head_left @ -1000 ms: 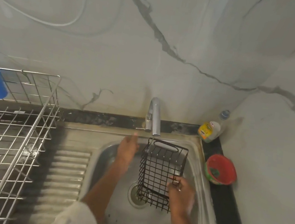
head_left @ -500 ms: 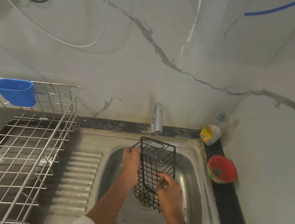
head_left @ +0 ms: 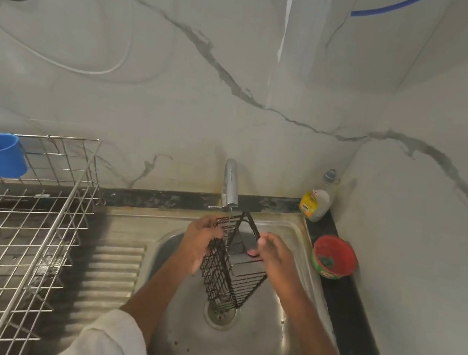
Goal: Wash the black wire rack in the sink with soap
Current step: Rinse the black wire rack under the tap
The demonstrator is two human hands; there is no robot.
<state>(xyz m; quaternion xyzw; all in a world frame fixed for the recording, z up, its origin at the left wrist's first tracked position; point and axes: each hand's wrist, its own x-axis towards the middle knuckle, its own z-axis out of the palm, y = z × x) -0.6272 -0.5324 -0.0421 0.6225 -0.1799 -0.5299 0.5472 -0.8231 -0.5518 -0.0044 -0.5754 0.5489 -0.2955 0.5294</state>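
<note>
You gripped the black wire rack point(head_left: 229, 269) with left hand point(head_left: 200, 241) and right hand point(head_left: 274, 253), frame centre, under the tap point(head_left: 231, 186) (thin stream) so water ran through.

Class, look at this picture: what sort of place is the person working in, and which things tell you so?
Most likely a home kitchen's washing-up corner. A steel sink with a tap sits in a counter, a wire drying rack stands beside it, and a soap bottle waits in the corner.

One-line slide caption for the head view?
Both hands, left and right, hold black wire rack under tap.
</note>
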